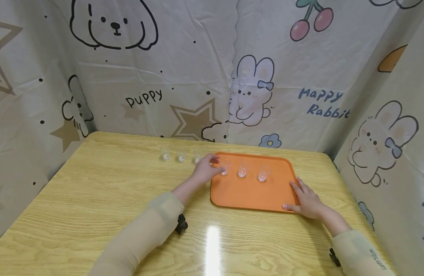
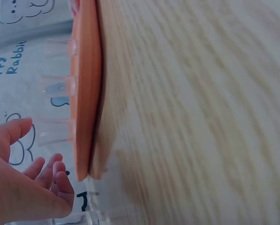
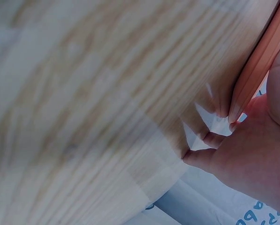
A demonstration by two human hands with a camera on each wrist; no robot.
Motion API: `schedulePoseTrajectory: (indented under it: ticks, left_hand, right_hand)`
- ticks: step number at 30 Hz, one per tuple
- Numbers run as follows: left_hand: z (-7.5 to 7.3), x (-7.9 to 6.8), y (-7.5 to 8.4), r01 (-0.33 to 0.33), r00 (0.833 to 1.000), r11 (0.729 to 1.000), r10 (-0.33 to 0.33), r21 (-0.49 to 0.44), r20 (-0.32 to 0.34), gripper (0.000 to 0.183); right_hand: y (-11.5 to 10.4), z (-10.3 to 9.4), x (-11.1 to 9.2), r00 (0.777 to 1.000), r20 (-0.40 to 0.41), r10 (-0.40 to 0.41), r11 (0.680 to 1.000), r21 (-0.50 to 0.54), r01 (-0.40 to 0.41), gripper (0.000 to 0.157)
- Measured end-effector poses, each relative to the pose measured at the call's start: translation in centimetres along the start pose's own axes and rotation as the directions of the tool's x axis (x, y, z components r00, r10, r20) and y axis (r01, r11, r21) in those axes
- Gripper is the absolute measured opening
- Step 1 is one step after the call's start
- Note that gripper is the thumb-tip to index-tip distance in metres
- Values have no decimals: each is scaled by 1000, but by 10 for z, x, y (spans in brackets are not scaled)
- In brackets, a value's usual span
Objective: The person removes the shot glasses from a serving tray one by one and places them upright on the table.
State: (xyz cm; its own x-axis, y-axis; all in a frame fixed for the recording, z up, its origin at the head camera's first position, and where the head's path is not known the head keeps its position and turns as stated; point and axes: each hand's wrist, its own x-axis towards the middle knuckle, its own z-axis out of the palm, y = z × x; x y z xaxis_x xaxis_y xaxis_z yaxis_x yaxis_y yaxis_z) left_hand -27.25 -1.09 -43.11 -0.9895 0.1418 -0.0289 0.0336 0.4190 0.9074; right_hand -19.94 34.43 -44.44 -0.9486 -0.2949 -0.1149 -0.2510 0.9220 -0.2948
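My left hand (image 1: 204,169) is over the left edge of an orange tray (image 1: 246,195), thumb and fingers spread around the near side of a small clear glass (image 1: 224,168). In the left wrist view a gap shows between the thumb (image 2: 21,130) and that glass (image 2: 57,131). Two more clear glasses, a middle one (image 1: 243,170) and a right one (image 1: 263,174), stand upright on the tray in the same row. My right hand (image 1: 309,201) rests at the tray's front right corner, its thumb on the front rim and its fingers extended along the right edge.
Three more small clear glasses stand on the wooden table (image 1: 111,184) left of the tray: a left one (image 1: 165,154), a middle one (image 1: 181,155) and one beside my left hand (image 1: 197,156). A printed cloth (image 1: 198,57) hangs behind and along both sides of the table.
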Motion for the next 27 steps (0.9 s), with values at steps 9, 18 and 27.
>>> schedulePoseTrajectory:
  ticks: [9,18,27]
  left_hand:
    - [6,7,2,-32,999,999,32,24,-5,46]
    - [12,12,-2,-60,998,998,60,25,1,35]
    - [10,12,-3,-97,995,993,95,69,27,33]
  right_hand:
    - [0,-1,-1,1000,-6,-3,1000,-5,3,94]
    - [-1,-2,-2,1000,-10,-9,1000,-9,9,93]
    - [-2,-1,-1,1000,-6,-6,1000,-7,6,92]
